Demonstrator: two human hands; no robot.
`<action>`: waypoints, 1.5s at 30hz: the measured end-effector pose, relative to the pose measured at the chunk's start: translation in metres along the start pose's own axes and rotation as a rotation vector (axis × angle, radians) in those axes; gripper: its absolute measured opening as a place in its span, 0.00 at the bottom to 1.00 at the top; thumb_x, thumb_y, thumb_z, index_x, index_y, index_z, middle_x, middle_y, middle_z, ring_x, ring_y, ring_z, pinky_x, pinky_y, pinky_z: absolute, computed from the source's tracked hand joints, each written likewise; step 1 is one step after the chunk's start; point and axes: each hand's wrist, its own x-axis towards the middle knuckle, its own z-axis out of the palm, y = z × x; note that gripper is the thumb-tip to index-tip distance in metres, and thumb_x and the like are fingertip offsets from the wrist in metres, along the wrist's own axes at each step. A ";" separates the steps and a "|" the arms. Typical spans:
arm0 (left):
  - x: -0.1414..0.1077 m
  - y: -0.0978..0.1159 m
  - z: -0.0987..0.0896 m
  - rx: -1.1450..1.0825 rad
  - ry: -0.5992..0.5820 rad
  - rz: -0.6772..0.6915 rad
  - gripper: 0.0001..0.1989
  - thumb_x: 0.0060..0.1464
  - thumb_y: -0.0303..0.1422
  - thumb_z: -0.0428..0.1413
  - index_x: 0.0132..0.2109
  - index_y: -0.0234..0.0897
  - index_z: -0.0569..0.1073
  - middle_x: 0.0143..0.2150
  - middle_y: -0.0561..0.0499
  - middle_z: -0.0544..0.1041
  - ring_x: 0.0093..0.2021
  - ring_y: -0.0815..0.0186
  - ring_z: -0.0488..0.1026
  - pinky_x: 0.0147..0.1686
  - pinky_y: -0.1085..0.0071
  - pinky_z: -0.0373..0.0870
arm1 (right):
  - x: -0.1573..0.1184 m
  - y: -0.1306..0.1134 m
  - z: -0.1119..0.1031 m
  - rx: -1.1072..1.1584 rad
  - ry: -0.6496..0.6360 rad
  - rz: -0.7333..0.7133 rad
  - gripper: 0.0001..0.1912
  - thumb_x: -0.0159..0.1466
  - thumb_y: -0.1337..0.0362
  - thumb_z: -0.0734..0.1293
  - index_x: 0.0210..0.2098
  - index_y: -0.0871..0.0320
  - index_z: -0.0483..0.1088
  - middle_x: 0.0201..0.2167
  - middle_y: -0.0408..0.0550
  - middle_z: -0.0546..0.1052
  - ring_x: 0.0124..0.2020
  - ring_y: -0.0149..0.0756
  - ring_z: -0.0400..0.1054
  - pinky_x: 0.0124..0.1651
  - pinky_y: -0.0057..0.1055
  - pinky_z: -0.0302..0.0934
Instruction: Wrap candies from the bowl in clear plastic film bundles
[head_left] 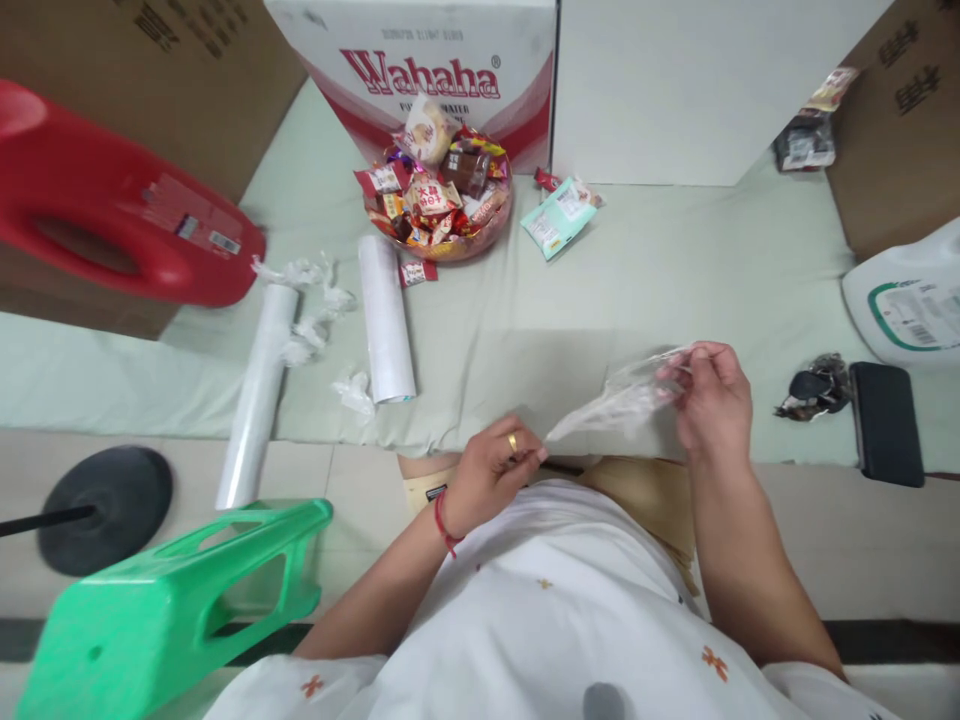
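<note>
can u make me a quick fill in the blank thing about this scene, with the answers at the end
1. The left hand and right hand hold thin clear plastic, and a red bracelet circles the ____ wrist.
2. The largest lettering on the white box reads ____.
3. The plastic stool is coloured ____.
4. The phone at the table edge is coloured ____.

Missing words: left; Wahaha; green; black.

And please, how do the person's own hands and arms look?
The left hand wears a gold-coloured ring, with a red cord bracelet at its wrist. On the right hand, no ring shows. The forearms are uncovered below short white sleeves; the left one carries a small orange-brown motif.
</note>
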 end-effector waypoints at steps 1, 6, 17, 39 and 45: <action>-0.003 -0.001 0.002 0.009 -0.027 0.001 0.13 0.63 0.40 0.61 0.32 0.40 0.80 0.32 0.48 0.74 0.32 0.65 0.69 0.36 0.69 0.64 | -0.001 -0.001 0.003 -0.085 0.064 -0.093 0.16 0.67 0.47 0.69 0.38 0.52 0.66 0.27 0.38 0.73 0.21 0.28 0.64 0.21 0.27 0.56; 0.000 -0.010 0.002 -0.117 0.096 -0.108 0.21 0.65 0.49 0.57 0.32 0.38 0.77 0.29 0.51 0.71 0.31 0.66 0.65 0.36 0.70 0.63 | -0.005 -0.014 0.007 -0.054 0.008 -0.155 0.13 0.69 0.51 0.67 0.38 0.52 0.65 0.20 0.36 0.69 0.14 0.27 0.55 0.16 0.28 0.45; 0.067 0.025 0.045 -0.758 -0.441 -0.470 0.41 0.40 0.72 0.60 0.38 0.35 0.83 0.40 0.40 0.82 0.39 0.58 0.78 0.38 0.65 0.73 | -0.031 -0.024 0.021 0.027 -0.142 0.071 0.18 0.66 0.44 0.70 0.37 0.51 0.66 0.25 0.39 0.74 0.16 0.27 0.52 0.17 0.30 0.43; 0.056 -0.013 0.024 0.096 0.310 -0.135 0.26 0.69 0.53 0.48 0.28 0.41 0.61 0.18 0.58 0.66 0.20 0.71 0.63 0.23 0.73 0.59 | -0.022 0.008 -0.013 -0.529 -0.165 -0.166 0.19 0.71 0.45 0.64 0.40 0.53 0.73 0.19 0.37 0.68 0.18 0.31 0.61 0.25 0.30 0.59; 0.053 -0.006 0.015 -0.259 -0.007 -0.309 0.30 0.53 0.64 0.59 0.30 0.41 0.62 0.15 0.62 0.61 0.12 0.75 0.51 0.14 0.75 0.48 | -0.001 -0.004 0.000 -0.280 -0.284 0.057 0.22 0.67 0.39 0.67 0.41 0.52 0.73 0.22 0.39 0.70 0.18 0.30 0.61 0.22 0.29 0.57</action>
